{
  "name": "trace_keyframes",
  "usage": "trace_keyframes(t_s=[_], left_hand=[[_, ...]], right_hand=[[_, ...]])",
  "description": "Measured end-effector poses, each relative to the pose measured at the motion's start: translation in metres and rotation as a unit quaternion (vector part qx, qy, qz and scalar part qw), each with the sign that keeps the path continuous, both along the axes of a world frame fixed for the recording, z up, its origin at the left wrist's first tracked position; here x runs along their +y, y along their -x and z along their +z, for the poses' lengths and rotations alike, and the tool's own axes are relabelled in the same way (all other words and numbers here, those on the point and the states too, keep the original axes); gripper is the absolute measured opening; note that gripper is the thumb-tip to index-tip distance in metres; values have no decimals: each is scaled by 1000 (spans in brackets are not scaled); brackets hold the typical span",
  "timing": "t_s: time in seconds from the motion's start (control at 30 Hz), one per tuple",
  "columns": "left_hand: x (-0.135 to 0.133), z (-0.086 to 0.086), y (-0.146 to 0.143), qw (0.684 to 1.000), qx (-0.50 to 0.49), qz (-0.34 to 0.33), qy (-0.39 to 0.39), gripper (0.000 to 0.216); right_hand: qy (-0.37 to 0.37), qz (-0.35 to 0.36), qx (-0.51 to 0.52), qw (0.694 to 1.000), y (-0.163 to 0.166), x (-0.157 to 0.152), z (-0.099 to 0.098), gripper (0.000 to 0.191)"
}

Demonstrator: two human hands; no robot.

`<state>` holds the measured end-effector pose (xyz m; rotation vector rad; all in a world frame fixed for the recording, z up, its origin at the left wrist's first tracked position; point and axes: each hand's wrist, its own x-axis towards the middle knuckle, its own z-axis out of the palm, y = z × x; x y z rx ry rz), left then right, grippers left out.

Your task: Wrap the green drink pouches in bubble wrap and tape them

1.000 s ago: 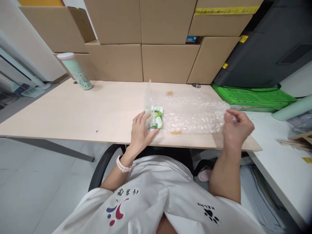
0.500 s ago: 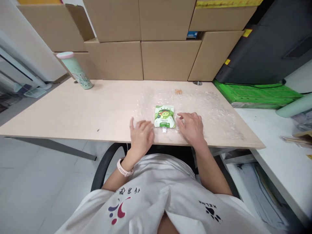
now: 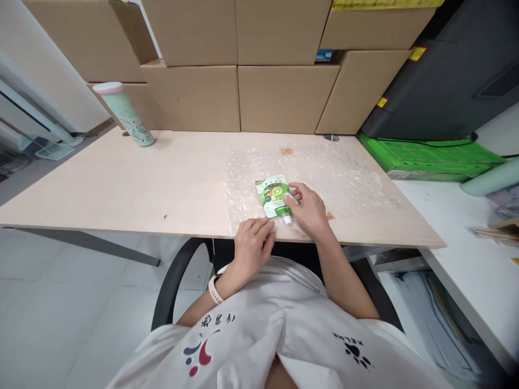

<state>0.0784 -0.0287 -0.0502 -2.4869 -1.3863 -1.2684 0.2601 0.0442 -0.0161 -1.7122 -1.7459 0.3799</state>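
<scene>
Possibly, the green pouch (image 3: 267,195), lying on bubble wrap (image 3: 340,173) over the counter (image 3: 121,189) and pinched at its right edge by the half-closed right hand (image 3: 308,209), could be skewed if the film were tugged by the loosely curled left hand (image 3: 252,243), whose hold cannot be told.

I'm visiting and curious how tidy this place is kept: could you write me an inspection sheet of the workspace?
Surface: pale table, one small dark mark.
Things: green-and-white pouch on bubble wrap.
Clutter: mint tumbler at rear left.
Hands: right hand holds the pouch's right side; left hand by the bubble wrap's near edge.
Cables: thin black cable on the green crate.
Surroundings: stacked cardboard boxes behind, dark case at right.
</scene>
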Motion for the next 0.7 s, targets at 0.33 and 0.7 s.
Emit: trace_keyframes(t_s=[0.33, 0.7], left_hand=[[4, -9, 3, 999, -45, 9, 15, 19], [-8, 18, 32, 956, -270, 66, 95, 27]], right_hand=[[94, 112, 347, 926, 16, 6, 1, 57], [112, 121, 486, 858, 65, -2, 4, 39]])
